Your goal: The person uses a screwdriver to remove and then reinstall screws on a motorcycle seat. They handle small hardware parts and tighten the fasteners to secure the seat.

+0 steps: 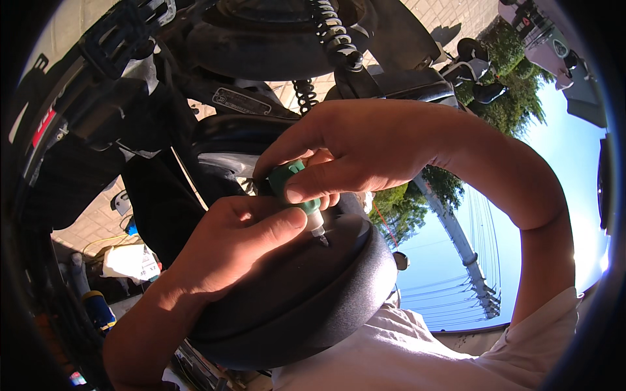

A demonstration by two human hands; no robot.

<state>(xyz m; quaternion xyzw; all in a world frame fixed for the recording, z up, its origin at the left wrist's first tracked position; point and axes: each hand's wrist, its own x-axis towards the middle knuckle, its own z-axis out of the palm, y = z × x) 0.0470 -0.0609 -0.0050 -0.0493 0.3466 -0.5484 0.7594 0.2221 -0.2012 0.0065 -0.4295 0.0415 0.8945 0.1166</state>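
My right hand (326, 156) grips a green tool (285, 174) with a pale collar and a small metal tip, thumb across its body. My left hand (251, 238) is closed on the lower part of the same tool, thumb beside the collar. The tip points down at a black rounded, textured panel (300, 300) and is over or on its upper surface; I cannot tell whether it touches.
Black vehicle parts surround me, with coil springs (332, 32) above and a metal frame. A paved floor (98, 215) shows at the left with a white bag (130, 260) and a blue-yellow container (98, 309). Trees, a pole and wires show at the right.
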